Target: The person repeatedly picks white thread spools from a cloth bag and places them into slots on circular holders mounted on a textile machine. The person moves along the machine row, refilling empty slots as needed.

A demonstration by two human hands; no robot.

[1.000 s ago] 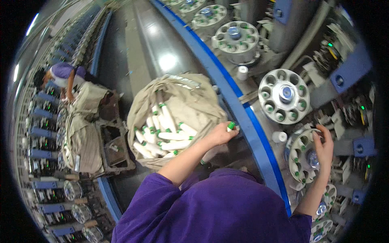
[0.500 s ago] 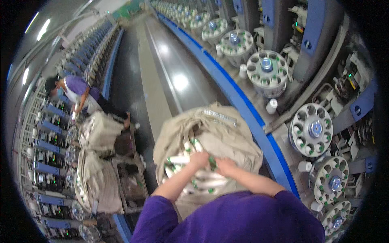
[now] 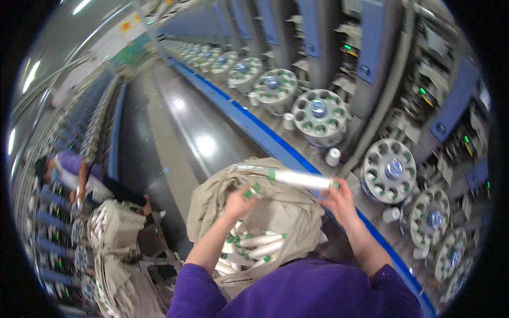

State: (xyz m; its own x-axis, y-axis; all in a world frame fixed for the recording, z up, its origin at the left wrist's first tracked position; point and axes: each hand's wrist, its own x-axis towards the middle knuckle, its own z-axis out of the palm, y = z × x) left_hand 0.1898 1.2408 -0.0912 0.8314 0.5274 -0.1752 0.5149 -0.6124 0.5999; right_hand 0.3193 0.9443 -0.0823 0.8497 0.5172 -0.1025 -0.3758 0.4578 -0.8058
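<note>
A long white yarn bobbin (image 3: 302, 179) with green ends lies across the far side of a beige cloth sack (image 3: 207, 185), blurred by motion. My right hand (image 3: 342, 204) grips it at its right end, fingers bent about the green tip. Over the sack's left part, my left hand (image 3: 238, 204) is closed, with green bobbin ends (image 3: 248, 194) showing at its fingertips; my hand hides most of what it holds. Below both hands, several more white bobbins (image 3: 260, 246) with green ends lie jumbled inside the sack.
Winding machines with round bobbin magazines (image 3: 389, 167) line the right, behind a blue rail (image 3: 249, 124). White cones (image 3: 333, 157) stand beside the magazines. At left, a person in purple (image 3: 79, 169) is beside another bobbin-filled cloth sack (image 3: 122, 222). A dark aisle floor (image 3: 159, 122) runs ahead.
Both hands have come up out of the sack with bobbins. My right hand has swung right with its bobbin; my left has risen slightly leftward. The view has turned right.
</note>
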